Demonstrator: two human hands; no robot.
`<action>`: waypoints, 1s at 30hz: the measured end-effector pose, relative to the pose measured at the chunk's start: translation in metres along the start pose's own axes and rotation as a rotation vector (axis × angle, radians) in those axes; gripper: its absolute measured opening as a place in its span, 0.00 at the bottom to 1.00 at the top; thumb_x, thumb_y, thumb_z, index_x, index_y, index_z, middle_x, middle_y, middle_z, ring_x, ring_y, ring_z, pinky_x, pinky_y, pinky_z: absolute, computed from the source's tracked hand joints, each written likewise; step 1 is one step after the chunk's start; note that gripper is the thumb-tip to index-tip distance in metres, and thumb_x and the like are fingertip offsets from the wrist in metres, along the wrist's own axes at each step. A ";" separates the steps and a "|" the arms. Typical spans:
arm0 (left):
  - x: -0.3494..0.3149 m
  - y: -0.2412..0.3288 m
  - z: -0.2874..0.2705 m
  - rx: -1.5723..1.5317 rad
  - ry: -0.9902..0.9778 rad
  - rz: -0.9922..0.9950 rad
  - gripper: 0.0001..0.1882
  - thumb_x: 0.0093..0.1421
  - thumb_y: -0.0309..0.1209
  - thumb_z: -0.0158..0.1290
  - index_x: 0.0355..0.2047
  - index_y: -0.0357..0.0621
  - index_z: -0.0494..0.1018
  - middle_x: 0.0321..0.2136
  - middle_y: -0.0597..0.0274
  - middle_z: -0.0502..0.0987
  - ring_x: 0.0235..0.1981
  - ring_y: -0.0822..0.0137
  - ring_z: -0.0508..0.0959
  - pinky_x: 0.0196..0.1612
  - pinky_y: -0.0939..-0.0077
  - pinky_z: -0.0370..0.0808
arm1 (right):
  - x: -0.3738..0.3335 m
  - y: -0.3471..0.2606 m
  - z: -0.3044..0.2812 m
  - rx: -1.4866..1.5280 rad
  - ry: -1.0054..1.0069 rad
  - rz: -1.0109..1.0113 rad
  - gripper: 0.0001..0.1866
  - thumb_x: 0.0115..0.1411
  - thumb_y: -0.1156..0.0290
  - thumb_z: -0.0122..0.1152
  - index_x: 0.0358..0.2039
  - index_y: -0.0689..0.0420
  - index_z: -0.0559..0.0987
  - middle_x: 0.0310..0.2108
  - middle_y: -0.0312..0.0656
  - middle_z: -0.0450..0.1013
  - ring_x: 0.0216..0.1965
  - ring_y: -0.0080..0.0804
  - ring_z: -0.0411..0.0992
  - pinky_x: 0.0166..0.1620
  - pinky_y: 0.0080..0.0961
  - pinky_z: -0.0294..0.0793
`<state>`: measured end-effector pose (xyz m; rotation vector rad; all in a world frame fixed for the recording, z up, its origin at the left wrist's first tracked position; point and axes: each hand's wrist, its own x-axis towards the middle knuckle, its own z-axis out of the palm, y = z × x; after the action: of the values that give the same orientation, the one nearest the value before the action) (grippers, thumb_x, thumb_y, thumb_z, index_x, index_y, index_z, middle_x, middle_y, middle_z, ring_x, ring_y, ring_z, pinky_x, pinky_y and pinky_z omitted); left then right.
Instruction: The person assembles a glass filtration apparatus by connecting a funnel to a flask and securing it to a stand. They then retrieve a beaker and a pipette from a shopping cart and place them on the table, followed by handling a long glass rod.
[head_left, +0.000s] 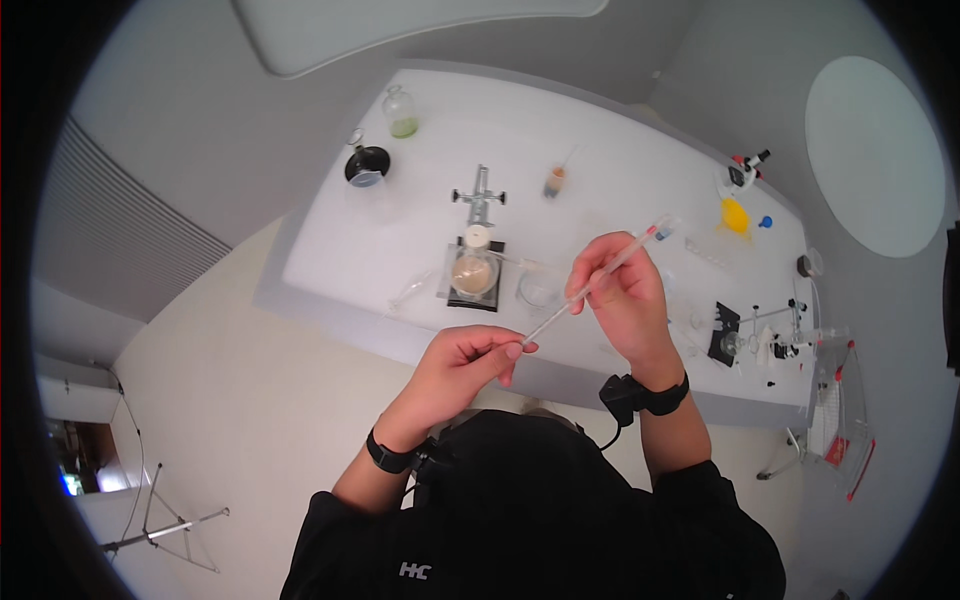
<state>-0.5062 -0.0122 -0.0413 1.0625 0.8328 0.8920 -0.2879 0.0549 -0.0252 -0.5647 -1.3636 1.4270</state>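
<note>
We see a long thin clear glass pipette point(598, 277) held slantwise above the near edge of the white lab table point(620, 160). Right hand point(622, 295) is clamped round its middle, left hand point(470, 365) pinches its lower tip. Just beyond: round-bottom flask of tan liquid point(472, 272) on a black stand, small clear beaker point(538, 290) beside it.

Pipette point(600, 277): clear glass or plastic, cannot tell which; thin, smooth, glossy. Desk point(620, 170): white, matt, smooth top. Flask point(473, 272) at 12 o'clock of the left hand point(465, 365): clear glass, shiny. Clamp point(480, 195) beyond it: bright bare metal. Wrist straps: black, matt. Sleeves: black cloth, dull.
</note>
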 end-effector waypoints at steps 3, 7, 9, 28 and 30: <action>0.011 -0.009 0.030 -0.006 -0.042 -0.004 0.10 0.65 0.28 0.50 0.40 0.35 0.78 0.23 0.70 0.74 0.25 0.79 0.71 0.31 0.84 0.68 | -0.022 -0.015 -0.022 -0.024 0.028 0.025 0.07 0.65 0.73 0.54 0.41 0.61 0.69 0.30 0.41 0.71 0.30 0.27 0.71 0.36 0.25 0.74; 0.027 -0.020 0.067 0.018 -0.063 0.018 0.11 0.66 0.30 0.50 0.40 0.36 0.78 0.23 0.70 0.74 0.25 0.80 0.70 0.32 0.84 0.68 | -0.048 -0.031 -0.054 -0.043 0.055 0.036 0.04 0.63 0.78 0.53 0.37 0.61 0.69 0.30 0.41 0.71 0.30 0.26 0.72 0.36 0.24 0.74; 0.034 -0.025 0.085 0.015 -0.068 0.014 0.10 0.65 0.28 0.51 0.39 0.35 0.78 0.23 0.68 0.75 0.25 0.78 0.72 0.32 0.83 0.69 | -0.062 -0.039 -0.066 -0.070 0.091 0.039 0.03 0.63 0.79 0.53 0.36 0.61 0.69 0.30 0.41 0.71 0.30 0.26 0.73 0.35 0.23 0.74; 0.093 -0.045 0.154 -0.369 -0.355 -0.304 0.15 0.68 0.33 0.45 0.41 0.31 0.75 0.22 0.61 0.74 0.26 0.69 0.74 0.35 0.75 0.71 | -0.111 -0.059 -0.143 -0.065 0.206 0.024 0.06 0.66 0.72 0.53 0.36 0.59 0.67 0.29 0.41 0.72 0.27 0.26 0.72 0.34 0.22 0.72; 0.097 -0.039 0.160 -0.398 -0.321 -0.340 0.17 0.69 0.34 0.42 0.41 0.31 0.74 0.23 0.58 0.76 0.28 0.67 0.76 0.38 0.73 0.73 | -0.109 -0.051 -0.153 0.072 0.252 0.068 0.07 0.66 0.70 0.53 0.36 0.59 0.67 0.29 0.41 0.72 0.27 0.26 0.72 0.34 0.22 0.72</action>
<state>-0.3166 0.0091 -0.0485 0.6639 0.5166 0.5479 -0.0989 0.0150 -0.0490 -0.7231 -1.0987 1.4008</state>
